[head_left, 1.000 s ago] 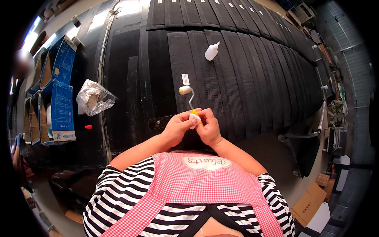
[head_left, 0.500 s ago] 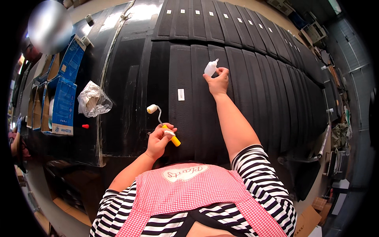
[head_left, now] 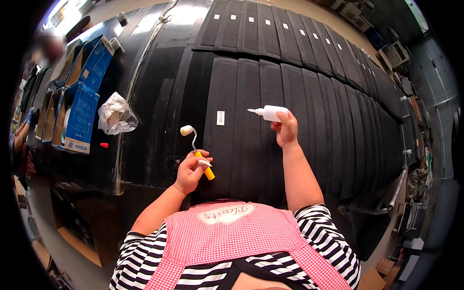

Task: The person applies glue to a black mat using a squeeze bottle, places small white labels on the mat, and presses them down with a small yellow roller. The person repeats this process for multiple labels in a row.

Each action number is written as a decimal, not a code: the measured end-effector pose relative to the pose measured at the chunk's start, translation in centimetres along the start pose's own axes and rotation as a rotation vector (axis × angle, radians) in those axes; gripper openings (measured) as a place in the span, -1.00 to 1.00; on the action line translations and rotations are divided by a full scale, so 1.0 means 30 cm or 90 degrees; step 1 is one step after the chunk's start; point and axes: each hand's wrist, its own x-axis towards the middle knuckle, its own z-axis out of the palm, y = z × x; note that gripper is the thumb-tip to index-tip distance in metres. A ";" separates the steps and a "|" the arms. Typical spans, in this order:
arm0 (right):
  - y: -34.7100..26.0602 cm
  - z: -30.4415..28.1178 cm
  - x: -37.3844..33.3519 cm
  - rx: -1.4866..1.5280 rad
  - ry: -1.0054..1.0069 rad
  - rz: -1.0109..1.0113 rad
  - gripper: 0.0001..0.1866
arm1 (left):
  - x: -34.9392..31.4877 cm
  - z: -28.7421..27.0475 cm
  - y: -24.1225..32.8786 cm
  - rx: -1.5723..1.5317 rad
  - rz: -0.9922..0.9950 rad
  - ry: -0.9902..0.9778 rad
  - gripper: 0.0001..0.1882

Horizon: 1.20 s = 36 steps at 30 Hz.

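Note:
In my left hand (head_left: pixel 190 173), the fingers are closed round a small paint-style roller with a yellow handle (head_left: pixel 209 174) and a white head; a small white piece (head_left: pixel 205 163) also sits between thumb and fingers. My right hand (head_left: pixel 286 129) grips a white squeeze bottle (head_left: pixel 274 113) lying level, its thin nozzle pointing left. The bottle hangs over overlapping black padded strips (head_left: pixel 246 145). Left of the nozzle, one near strip carries a white label (head_left: pixel 220 118); the other near strips show none.
At the far side lies a second row of black strips (head_left: pixel 251 36) with white labels. To the left are blue cardboard boxes (head_left: pixel 81 118), a clear plastic bag (head_left: pixel 117 115) and a small red cap (head_left: pixel 104 145) on the black table. Another person's arm (head_left: pixel 21 133) shows at the left edge.
My right hand has come nearer and to the right. The bottle has swung from nozzle up to level, nozzle leftward. My left hand still holds the roller, with little movement.

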 end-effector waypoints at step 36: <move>0.093 0.049 0.114 -0.372 0.013 -0.200 -0.54 | -0.001 0.011 -0.001 0.065 -0.003 0.034 -0.87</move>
